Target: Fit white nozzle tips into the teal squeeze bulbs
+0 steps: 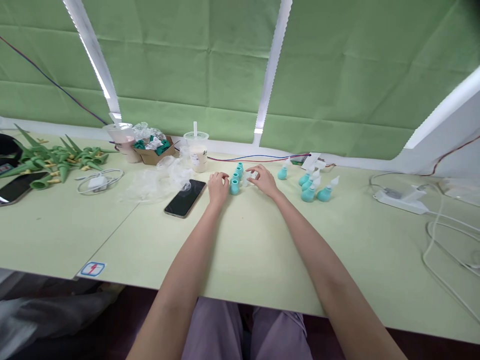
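Observation:
A row of several teal rubber bulbs (234,187) with open mouths stands upright on the table between my two hands. My left hand (218,188) is at the row's left side, fingers bent and slightly apart; any touch on the bulbs cannot be made out. To the right of the row lies a small group of translucent nozzle tips (246,179). My right hand (264,180) reaches over them, thumb and forefinger apart around the tips, with no clear grip showing. Farther right stand several teal bulbs with pointed translucent tips fitted (324,193), forming small nasal aspirators.
A black phone (185,198) and crumpled clear plastic bags (157,181) lie left of my left hand. Behind are drink cups (197,152) and a cardboard box (153,157). Green plastic parts (62,159) lie far left; a white power strip (400,201) with cables sits right.

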`<state>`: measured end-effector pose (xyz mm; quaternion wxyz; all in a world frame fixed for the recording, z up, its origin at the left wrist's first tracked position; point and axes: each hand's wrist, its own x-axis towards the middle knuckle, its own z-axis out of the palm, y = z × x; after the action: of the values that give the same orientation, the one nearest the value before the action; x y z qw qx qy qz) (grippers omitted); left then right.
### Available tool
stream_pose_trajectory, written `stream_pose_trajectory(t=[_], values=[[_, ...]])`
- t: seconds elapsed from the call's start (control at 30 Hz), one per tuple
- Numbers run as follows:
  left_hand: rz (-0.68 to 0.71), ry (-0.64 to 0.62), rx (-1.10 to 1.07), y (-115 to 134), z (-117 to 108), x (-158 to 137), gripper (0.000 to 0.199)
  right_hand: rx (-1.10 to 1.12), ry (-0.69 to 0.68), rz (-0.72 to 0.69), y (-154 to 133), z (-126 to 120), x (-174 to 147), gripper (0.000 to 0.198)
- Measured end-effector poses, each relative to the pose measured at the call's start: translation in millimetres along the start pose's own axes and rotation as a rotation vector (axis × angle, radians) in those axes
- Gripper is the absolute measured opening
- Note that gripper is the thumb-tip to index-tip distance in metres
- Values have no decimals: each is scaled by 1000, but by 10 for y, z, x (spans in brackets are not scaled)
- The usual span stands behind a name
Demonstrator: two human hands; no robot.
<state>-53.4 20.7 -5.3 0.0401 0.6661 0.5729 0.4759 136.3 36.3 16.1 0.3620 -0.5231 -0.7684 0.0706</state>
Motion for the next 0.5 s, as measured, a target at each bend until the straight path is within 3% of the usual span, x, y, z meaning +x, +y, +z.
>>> stream_pose_trajectory(t=[0.13,0.23,0.3,0.37,0.5], values=[[12,3,1,-27,19,10,17,-155,196,85,105,-190,61,26],[21,6,5,-52,32,19,18,-356,388,160,237,-388,169,35],[27,9,2,-61,33,24,18,-469,432,230,345,-514,255,43],[27,13,-4,-61,27,27,18,-538,377,323,455,-618,326,42],[11,20,2,-46,9,32,17,-515,113,453,586,-737,349,33]])
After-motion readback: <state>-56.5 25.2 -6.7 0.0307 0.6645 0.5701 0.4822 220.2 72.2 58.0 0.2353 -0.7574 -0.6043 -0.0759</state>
